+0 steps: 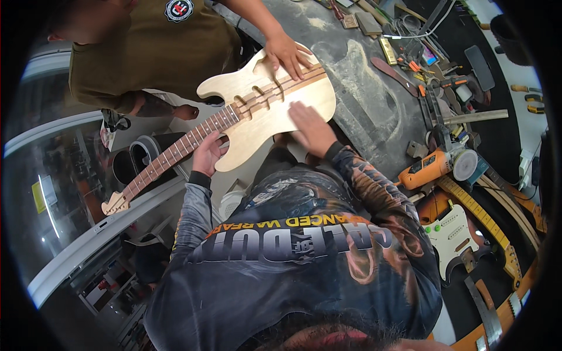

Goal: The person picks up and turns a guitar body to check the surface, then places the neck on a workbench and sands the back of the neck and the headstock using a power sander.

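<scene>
Item: electric guitar, pale bare wood, brown centre stripes, routed cavities. Clock taken about its body, as seen in the view. Body at the bench's near edge; whether its tail end rests there cannot be told. Fretted neck runs out to the headstock at eight o'clock.

Left hand: eight o'clock, at the neck just short of the body; fingers partly curled, firmness of hold not discernible.

Right hand: near four o'clock, blurred, fingers straight and together, flat on or just over the face, gripping nothing.

Co-worker's hand: near one o'clock, fingers spread flat upon the body.

Surroundings: dusty workbench, three o'clock; orange power tool, between three and four; white-pickguard guitar, four.

Handling notes, by judgement: apparent step, stroking and inspecting the face. Support the neck close to the body, since its long end overhangs. Draw the palm lightly along the grain, feeling for ridges at cavity rims. Agree with the co-worker who bears the weight before either lets go.
</scene>
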Demonstrator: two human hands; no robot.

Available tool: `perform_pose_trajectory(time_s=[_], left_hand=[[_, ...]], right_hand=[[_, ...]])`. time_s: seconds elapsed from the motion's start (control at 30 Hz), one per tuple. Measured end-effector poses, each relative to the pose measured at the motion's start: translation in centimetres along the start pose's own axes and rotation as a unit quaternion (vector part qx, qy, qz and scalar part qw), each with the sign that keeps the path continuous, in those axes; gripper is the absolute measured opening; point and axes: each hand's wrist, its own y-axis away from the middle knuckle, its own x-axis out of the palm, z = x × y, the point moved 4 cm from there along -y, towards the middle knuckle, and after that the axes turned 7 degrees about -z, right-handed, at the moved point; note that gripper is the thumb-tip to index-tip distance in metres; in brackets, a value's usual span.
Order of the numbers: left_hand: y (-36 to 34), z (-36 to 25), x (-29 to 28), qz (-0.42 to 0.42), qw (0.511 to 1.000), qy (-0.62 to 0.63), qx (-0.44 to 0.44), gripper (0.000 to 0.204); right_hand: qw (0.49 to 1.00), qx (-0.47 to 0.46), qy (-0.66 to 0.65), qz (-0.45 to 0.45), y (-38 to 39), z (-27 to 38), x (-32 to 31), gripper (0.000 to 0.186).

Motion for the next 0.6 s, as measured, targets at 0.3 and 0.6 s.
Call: perform_pose_trajectory(time_s=[0.3, 0.6], left_hand=[[-0.7, 2.2, -1.7, -0.007, 0.999, 0.034, -0.014, 0.048], [-0.7, 3.3, -1.7, -0.015, 0.999, 0.05, 0.011, 0.042]], right_hand=[[0.987, 0.139, 0.025, -0.074, 3.8, -0.7, 0.1, 0.087], [0.991, 0.114, 0.069, -0.002, 3.7, -3.2, -2.0, 0.09]])
